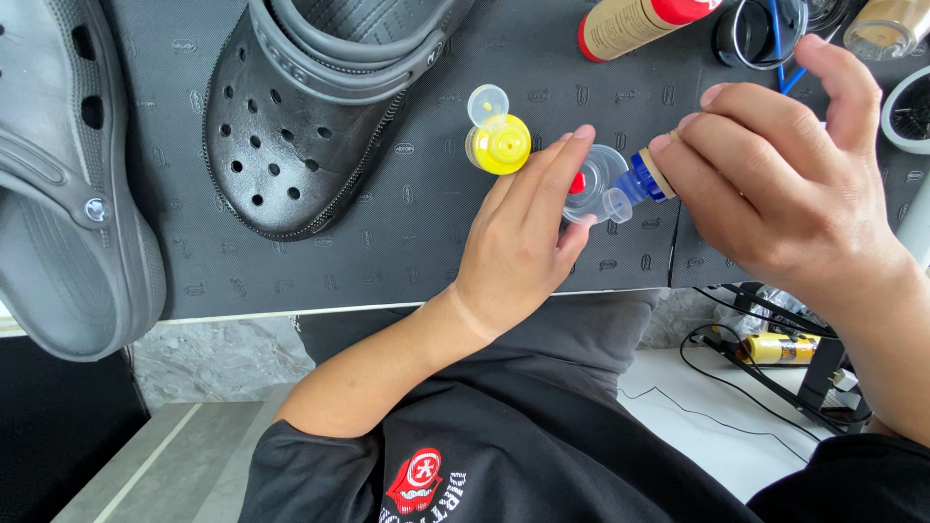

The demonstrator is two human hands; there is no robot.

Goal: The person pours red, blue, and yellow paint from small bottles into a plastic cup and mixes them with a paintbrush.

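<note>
Head cam only, so one view to go through. Left hand (523, 242) pinches a small clear cup (593, 184) between thumb and fingertips, with something red showing inside it at the 9 o'clock edge. Right hand (785, 184) is wrapped around a small bottle (647, 180) with a blue nozzle and a flipped-open clear cap; most of the bottle body is buried under the fingers, so only the tan neck and the nozzle show.

Progress-wise, my read: the cap is already open and the nozzle is right at the cup's rim at about 3 o'clock, touching or near enough. I can't tell if any liquid has gone in yet, the cup looks see-through with no obvious fill. So the lining-up looks done, the pouring or squeezing part looks like what's left.

Direction: the bottle lies close to flat, long axis running roughly 3 to 9 o'clock, nozzle pointing toward 9, slightly down toward 8, straight at the cup.

Around it: a yellow cap (498, 142) with its lid flipped open sits on the dark mat (407, 242) at 10 o'clock from the cup, just beside the left fingertips. A black clog (300, 126) is farther off at 9 o'clock, a grey clog (68, 194) beyond it.
</note>
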